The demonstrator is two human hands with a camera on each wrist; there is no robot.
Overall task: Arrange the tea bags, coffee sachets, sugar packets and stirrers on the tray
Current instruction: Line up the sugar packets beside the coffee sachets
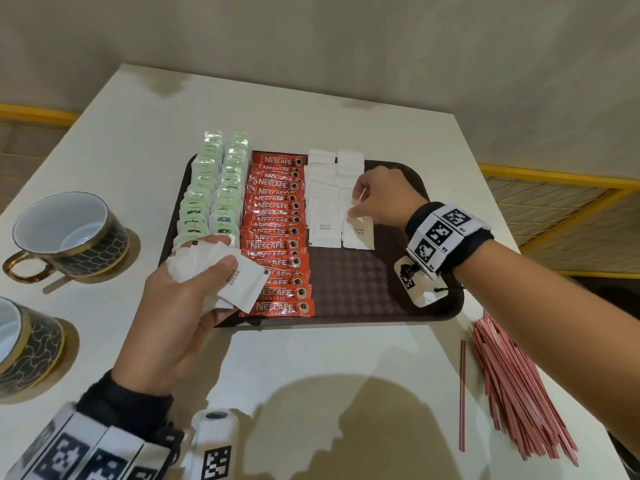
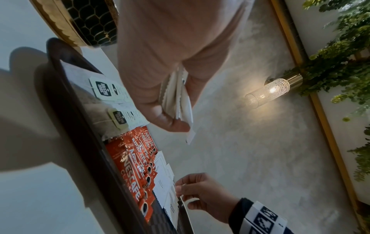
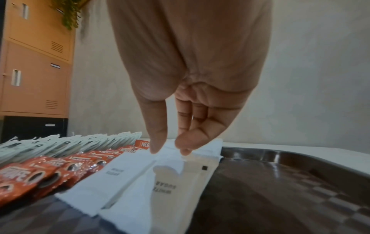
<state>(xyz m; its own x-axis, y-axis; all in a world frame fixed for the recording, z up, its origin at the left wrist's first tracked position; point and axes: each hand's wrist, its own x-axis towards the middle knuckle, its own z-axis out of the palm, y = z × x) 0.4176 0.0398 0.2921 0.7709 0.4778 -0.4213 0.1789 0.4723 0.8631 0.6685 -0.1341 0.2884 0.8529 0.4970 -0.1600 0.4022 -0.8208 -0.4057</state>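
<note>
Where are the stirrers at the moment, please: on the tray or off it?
Off it. The stirrers lie in a loose pile on the table, beside the tray; one lies apart from the pile.

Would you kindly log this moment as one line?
left hand: holds spare sugar packets | right hand: sets sugar packet on tray | stirrers: on table

The tray sits on the surface, toward its far middle. On the tray, the tea bags fill two rows at the left, the coffee sachets run in one overlapping column just right of them, and the sugar packets lie in two columns right of those. The tray's right part is bare. The stirrers lie on the surface off the tray's near right corner. Two cups stand left of the tray.
</note>
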